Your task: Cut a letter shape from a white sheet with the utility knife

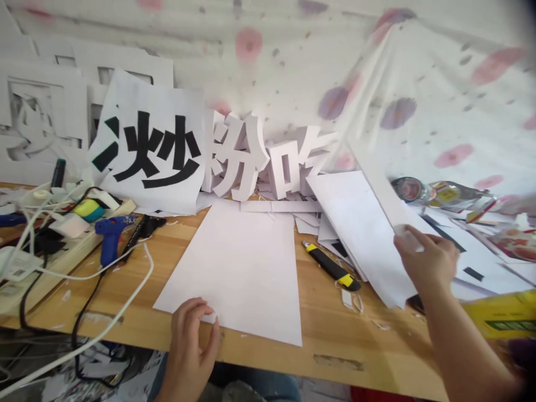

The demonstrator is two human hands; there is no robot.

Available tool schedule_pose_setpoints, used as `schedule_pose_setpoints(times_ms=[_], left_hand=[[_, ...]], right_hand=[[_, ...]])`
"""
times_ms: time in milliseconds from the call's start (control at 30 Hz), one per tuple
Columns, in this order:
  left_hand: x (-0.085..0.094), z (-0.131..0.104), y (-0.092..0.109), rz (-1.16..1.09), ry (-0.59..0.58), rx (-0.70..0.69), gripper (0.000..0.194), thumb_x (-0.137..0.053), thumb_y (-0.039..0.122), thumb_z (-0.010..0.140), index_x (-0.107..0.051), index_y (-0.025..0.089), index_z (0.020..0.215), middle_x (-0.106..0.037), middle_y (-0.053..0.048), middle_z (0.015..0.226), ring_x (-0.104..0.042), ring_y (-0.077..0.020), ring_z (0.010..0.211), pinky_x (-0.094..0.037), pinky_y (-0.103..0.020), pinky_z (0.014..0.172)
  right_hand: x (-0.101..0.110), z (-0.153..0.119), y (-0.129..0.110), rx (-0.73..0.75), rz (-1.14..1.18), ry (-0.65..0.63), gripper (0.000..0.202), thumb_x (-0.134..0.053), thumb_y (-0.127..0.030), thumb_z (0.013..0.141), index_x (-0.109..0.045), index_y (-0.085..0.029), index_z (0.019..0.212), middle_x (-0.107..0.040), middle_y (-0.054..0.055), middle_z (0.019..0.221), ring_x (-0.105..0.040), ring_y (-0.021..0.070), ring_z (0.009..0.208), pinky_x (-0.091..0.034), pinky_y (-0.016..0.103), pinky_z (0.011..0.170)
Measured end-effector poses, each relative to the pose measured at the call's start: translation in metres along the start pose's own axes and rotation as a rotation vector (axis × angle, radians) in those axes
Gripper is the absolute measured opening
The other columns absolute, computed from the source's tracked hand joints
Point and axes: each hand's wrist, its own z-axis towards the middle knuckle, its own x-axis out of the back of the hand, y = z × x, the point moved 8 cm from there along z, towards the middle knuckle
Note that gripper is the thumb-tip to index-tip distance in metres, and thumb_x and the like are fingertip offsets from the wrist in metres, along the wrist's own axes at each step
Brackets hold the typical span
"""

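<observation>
A blank white sheet (247, 262) lies flat on the wooden table in front of me. My left hand (193, 338) is at its near edge, fingers loosely bent and thumb apart, with nothing visible between them. On the right, my right hand (427, 257) pinches the near end of a raised, thin white sheet (377, 184), whose far part blurs against the pale backdrop. Below and left of that hand lies a stack of white sheets (352, 223). A black and yellow utility knife (333, 267) rests between the flat sheet and the stack.
White three-dimensional characters (240, 156) stand at the back beside a sheet with black lettering (157, 145). A blue glue gun (109, 237), a power strip (50, 268) and tangled cables occupy the left. Bottles (448, 192) and a yellow package (502, 315) lie right.
</observation>
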Motion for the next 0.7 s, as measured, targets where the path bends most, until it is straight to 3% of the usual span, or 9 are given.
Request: schedule_pose_setpoints(times_ms=[167,367,467,533,633,700], left_hand=[[-0.001,-0.001,-0.006,0.040,-0.054,-0.007,0.018,-0.048,0.018,0.083,-0.046,0.019,0.101,-0.048,-0.010,0.108,-0.046,-0.0226,0.104,-0.043,-0.040,0.086],[-0.004,0.001,-0.003,0.075,-0.106,-0.018,0.018,-0.048,0.019,0.082,-0.049,0.020,0.099,-0.052,-0.010,0.110,-0.050,-0.0235,0.106,-0.045,-0.042,0.087],[-0.006,0.000,0.000,0.093,-0.138,-0.052,0.019,-0.048,0.017,0.082,-0.050,0.020,0.101,-0.054,-0.009,0.112,-0.050,-0.0235,0.109,-0.043,-0.045,0.092],[-0.006,-0.003,0.001,0.105,-0.153,-0.088,0.023,-0.048,0.016,0.083,-0.050,0.021,0.105,-0.054,-0.009,0.115,-0.049,-0.0229,0.111,-0.041,-0.047,0.097],[-0.003,-0.006,-0.004,0.130,-0.161,-0.091,0.025,-0.048,0.017,0.083,-0.050,0.020,0.108,-0.054,-0.009,0.117,-0.049,-0.0220,0.113,-0.039,-0.047,0.100],[0.002,-0.005,-0.010,0.143,-0.151,-0.071,0.024,-0.049,0.019,0.083,-0.051,0.020,0.107,-0.055,-0.008,0.117,-0.049,-0.0219,0.113,-0.039,-0.047,0.100]], right_hand=[[-0.038,-0.010,0.007,-0.196,0.024,-0.141,0.052,-0.043,-0.055,0.078,-0.063,-0.022,0.112,-0.054,0.014,0.107,-0.044,0.0300,0.101,-0.038,0.040,0.078],[-0.058,0.002,-0.003,-0.155,0.018,-0.180,0.050,-0.045,-0.048,0.081,-0.061,-0.016,0.116,-0.053,0.016,0.115,-0.044,0.0278,0.106,-0.033,0.037,0.089],[-0.051,0.002,-0.025,-0.049,0.024,-0.215,0.059,-0.044,-0.054,0.079,-0.059,-0.011,0.117,-0.050,0.020,0.121,-0.041,0.0295,0.113,-0.028,0.037,0.094],[-0.043,-0.010,-0.052,0.131,0.062,-0.253,0.061,-0.038,-0.058,0.081,-0.059,-0.013,0.115,-0.052,0.020,0.119,-0.043,0.0303,0.112,-0.032,0.039,0.091],[-0.053,-0.056,-0.091,0.363,0.192,-0.571,0.050,-0.039,-0.060,0.080,-0.061,-0.021,0.100,-0.061,0.012,0.101,-0.057,0.0242,0.086,-0.043,0.036,0.072],[-0.055,-0.079,-0.101,0.421,0.152,-0.556,0.053,-0.046,-0.066,0.073,-0.058,-0.019,0.095,-0.060,0.011,0.097,-0.057,0.0272,0.088,-0.044,0.039,0.071]])
